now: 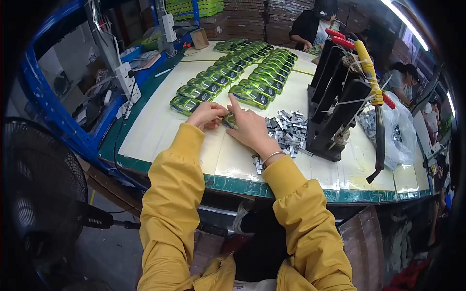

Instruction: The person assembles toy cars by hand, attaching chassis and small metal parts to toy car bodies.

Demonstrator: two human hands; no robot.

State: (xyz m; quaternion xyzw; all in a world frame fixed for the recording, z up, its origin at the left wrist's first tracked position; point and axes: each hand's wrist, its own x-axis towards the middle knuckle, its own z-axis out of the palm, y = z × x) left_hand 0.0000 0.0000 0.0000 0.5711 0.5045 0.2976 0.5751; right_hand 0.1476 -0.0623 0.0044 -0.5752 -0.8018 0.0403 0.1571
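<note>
Yellow sleeves (171,194) lay nearest; left hand (208,115) pinched a green package (229,121); right hand (250,127), loosely open, touched it (direction, long axis hidden).

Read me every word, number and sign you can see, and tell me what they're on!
No text here is clear enough to quote.
Green plastic casings: white marks on black patches, too small to read.
Black cap across the table: a tiny white mark, too small to read.
Light shirt below it: bluish lettering, too blurred and partly covered.
Metal pieces: no text I can make out.
</note>
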